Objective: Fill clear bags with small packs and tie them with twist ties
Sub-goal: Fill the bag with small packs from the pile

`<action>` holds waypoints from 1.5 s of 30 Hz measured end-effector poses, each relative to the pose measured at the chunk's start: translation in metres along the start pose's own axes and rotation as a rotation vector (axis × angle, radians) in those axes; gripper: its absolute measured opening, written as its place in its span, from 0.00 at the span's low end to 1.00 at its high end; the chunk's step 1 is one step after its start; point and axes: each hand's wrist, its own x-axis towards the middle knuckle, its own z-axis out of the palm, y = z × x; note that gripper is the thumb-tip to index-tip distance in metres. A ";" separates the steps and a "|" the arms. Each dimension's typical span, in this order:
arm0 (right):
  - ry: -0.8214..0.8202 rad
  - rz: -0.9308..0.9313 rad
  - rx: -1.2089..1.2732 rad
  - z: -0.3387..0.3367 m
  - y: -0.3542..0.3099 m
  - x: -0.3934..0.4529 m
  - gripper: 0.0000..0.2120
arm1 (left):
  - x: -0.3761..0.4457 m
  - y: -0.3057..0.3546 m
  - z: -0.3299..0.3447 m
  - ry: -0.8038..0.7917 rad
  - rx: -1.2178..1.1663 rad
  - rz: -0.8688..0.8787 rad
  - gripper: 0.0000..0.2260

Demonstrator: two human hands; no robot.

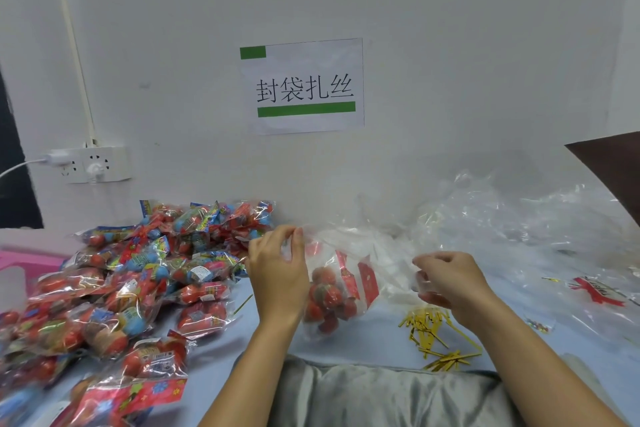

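A clear bag (332,291) with a small pack of red sweets inside hangs between my hands above the table's front. My left hand (277,267) pinches the bag's top left edge. My right hand (446,279) grips the bag's clear plastic on the right side. A big heap of small colourful packs (131,281) covers the table's left half. Gold twist ties (436,336) lie loose under my right forearm.
A pile of empty clear bags (502,225) fills the back right of the light blue table (381,333). A wall socket (93,163) with plugs and a paper sign (304,87) are on the wall. A pink object (20,260) sits at far left.
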 end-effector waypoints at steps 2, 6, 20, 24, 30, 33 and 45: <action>-0.020 0.042 0.071 -0.002 -0.003 -0.002 0.02 | 0.000 -0.001 0.002 -0.050 0.010 -0.082 0.08; 0.042 0.093 0.202 -0.007 -0.008 -0.002 0.06 | 0.002 0.000 0.003 -0.072 0.029 -0.227 0.07; 0.523 -0.267 -0.118 -0.005 -0.019 -0.010 0.19 | -0.025 -0.005 0.012 -0.874 -0.066 -0.498 0.09; 0.635 -0.621 -0.243 0.002 -0.029 -0.025 0.20 | -0.025 -0.003 0.014 -0.922 -0.097 -0.504 0.13; 0.431 -1.105 -0.264 0.025 -0.032 -0.046 0.14 | -0.012 -0.008 0.005 -0.602 0.102 -0.398 0.10; 0.030 -1.070 -0.210 0.050 -0.023 -0.059 0.14 | 0.000 -0.014 -0.004 -0.332 0.115 -0.434 0.03; -0.628 -0.536 -0.705 0.065 0.024 -0.049 0.09 | 0.011 -0.035 -0.019 0.050 -0.930 -1.342 0.23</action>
